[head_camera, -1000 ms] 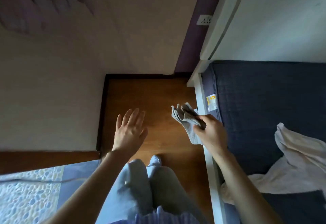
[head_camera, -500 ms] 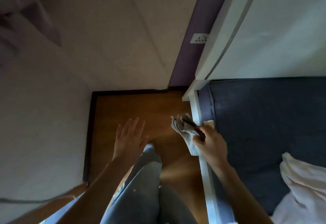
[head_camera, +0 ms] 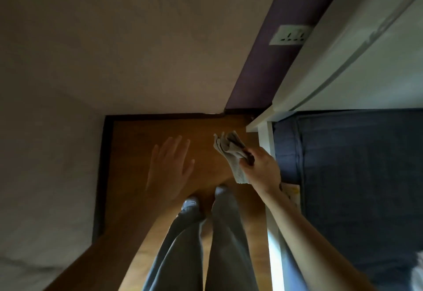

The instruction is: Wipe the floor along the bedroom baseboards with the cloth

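Wooden floor (head_camera: 142, 144) beyond the fingers awaits wiping: right hand (head_camera: 259, 168) fingers grip the cloth (head_camera: 229, 151), left hand (head_camera: 170, 171) spread wide, so crouching toward the baseboard (head_camera: 160, 116) seems next.

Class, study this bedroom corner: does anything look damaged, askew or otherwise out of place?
One small thing: the dark baseboard along the far wall shows a kinked, uneven joint where the beige wall meets the purple one. Otherwise nothing stands out: the right hand holds the cloth above the wooden floor, and the left hand is spread open.
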`<state>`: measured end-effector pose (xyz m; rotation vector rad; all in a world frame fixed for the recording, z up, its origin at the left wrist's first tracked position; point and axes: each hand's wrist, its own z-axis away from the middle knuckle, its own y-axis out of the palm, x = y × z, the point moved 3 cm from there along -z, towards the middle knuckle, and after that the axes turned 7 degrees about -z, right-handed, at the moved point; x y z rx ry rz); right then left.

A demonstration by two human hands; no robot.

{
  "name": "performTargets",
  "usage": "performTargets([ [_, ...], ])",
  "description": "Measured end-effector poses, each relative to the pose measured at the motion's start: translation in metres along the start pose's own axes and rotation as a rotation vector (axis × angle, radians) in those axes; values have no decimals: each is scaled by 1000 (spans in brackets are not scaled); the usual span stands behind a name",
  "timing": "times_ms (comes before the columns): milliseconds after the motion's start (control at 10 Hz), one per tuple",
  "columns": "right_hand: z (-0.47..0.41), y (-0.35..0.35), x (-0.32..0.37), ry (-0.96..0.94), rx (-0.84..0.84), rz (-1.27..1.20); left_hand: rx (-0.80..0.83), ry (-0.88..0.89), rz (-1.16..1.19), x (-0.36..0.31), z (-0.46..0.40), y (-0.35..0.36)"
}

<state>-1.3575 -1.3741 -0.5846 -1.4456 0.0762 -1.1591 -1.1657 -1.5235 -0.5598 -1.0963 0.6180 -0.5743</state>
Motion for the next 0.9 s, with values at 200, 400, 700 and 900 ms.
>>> performTargets([
  [200,-67,85,-70,35,44,-6,8,-7,-26,6,-70,77],
  [400,-122,161,-146,88,63,-3,4,-39,-3,6,-110,158],
  [700,-198,237,-213,58,117,125,14,-159,32,14,-146,243],
  [900,-197,245,-207,-122,235,142,40,-235,42,10,-143,254],
])
